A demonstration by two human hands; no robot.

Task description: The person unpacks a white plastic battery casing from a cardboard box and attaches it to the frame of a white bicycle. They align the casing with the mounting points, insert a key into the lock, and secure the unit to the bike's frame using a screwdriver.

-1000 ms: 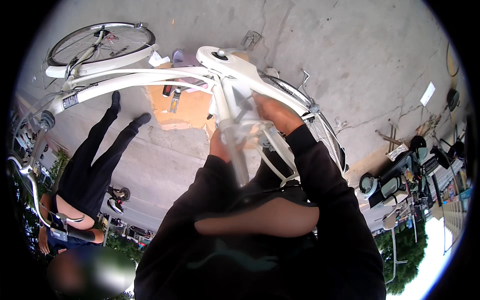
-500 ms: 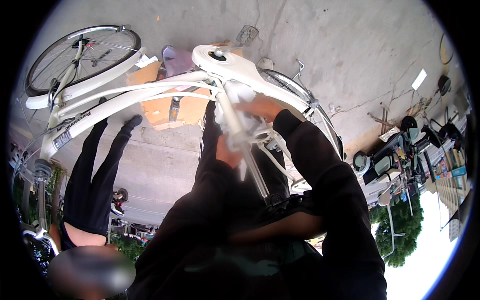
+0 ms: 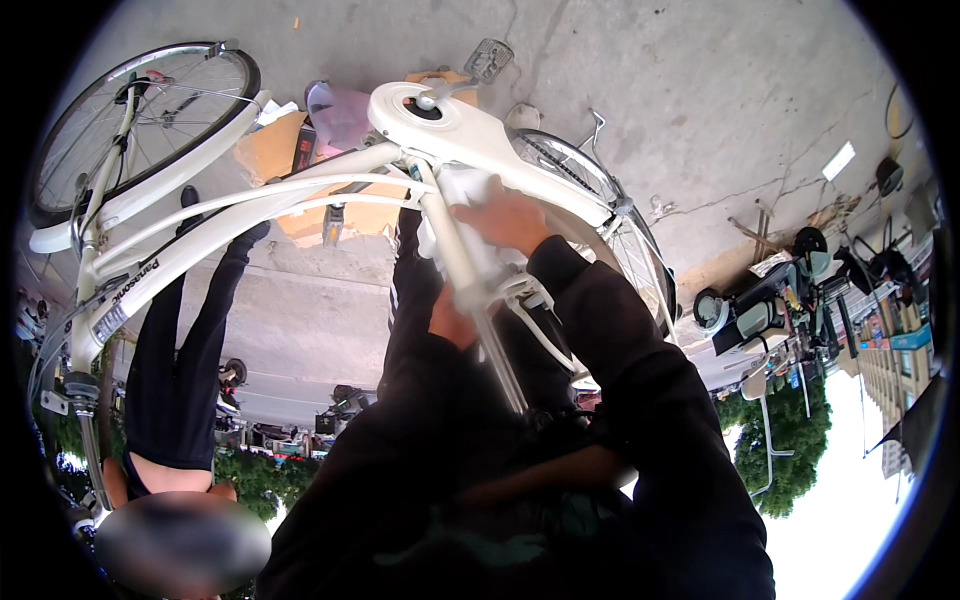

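Observation:
A white bicycle frame (image 3: 190, 235) spans the view in front of me. Its cream seat tube (image 3: 447, 235) runs down to a bare metal seatpost (image 3: 500, 365) pointing toward my body. A thin, crumpled white sheet (image 3: 468, 185), cloth or plastic, lies behind and beside the seat tube. On that sheet, to the right of the tube, my right hand (image 3: 508, 220) is closed, its fingertips reaching to the tube. My left hand (image 3: 453, 318) is at the lower left of the tube, close to the seatpost, its fingers hidden by the tube and the sheet.
The white chain cover (image 3: 450, 125), crank and pedal (image 3: 488, 60) are at the far side. The front wheel (image 3: 145, 130) is at far left, the rear wheel (image 3: 640, 250) at right. Cardboard (image 3: 275, 150) lies beneath. Another person (image 3: 170, 380) stands at left; parked vehicles (image 3: 770, 310) stand at right.
The whole view has shifted slightly, and the bicycle appears a little farther left. My right hand stays on the white sheet by the seat tube; the left stays below it.

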